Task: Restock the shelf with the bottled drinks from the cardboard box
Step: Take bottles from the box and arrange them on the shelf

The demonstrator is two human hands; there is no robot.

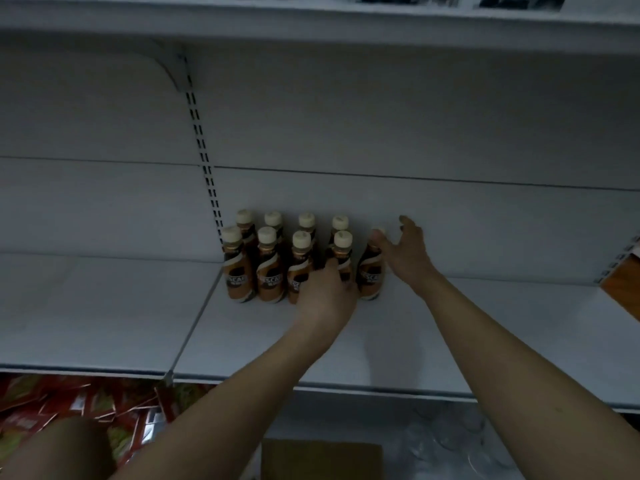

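Note:
Several brown coffee bottles (268, 268) with cream caps stand in two rows at the back of the white shelf (467, 341). My left hand (325, 292) wraps the lower body of the rightmost front-row bottle (343, 249). One more bottle (370, 271) stands alone just right of the rows. My right hand (405, 252) is beside its neck, thumb touching near the cap, fingers spread apart. The cardboard box (322, 459) shows as a brown flap at the bottom edge, below the shelf.
A slotted upright (204, 157) divides the shelf's back wall just left of the bottles. Red snack packets (69, 403) fill the lower shelf at left. An orange-brown carton (623, 289) pokes in at the right edge. Another shelf (311, 26) hangs overhead.

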